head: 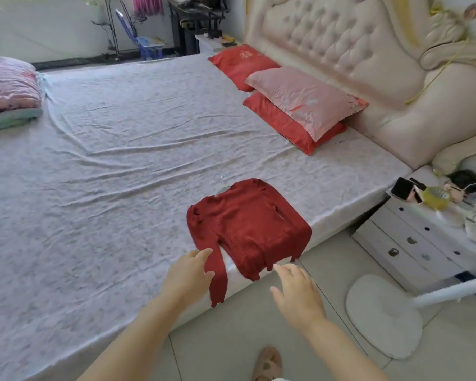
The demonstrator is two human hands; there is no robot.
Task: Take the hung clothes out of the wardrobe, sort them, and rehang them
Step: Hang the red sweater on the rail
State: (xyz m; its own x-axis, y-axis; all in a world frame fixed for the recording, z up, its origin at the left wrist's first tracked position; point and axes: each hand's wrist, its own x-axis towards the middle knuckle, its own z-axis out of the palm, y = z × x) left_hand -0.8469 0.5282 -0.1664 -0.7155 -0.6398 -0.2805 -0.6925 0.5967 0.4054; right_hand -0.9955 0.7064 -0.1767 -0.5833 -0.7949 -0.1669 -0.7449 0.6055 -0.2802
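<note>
Hands first: left hand [188, 273] touches the hanging sleeve, right hand [297, 291] hovers just short of the hem, fingers apart, holding nothing. Beyond lies the red sweater [248, 224] at the bed [94, 160] edge, hanger [218, 177] end farthest.

I can read no text, label, brand or number anywhere; the pale motif on the far red pillow [243, 59], well beyond my fingers, is too blurred to make out.
</note>
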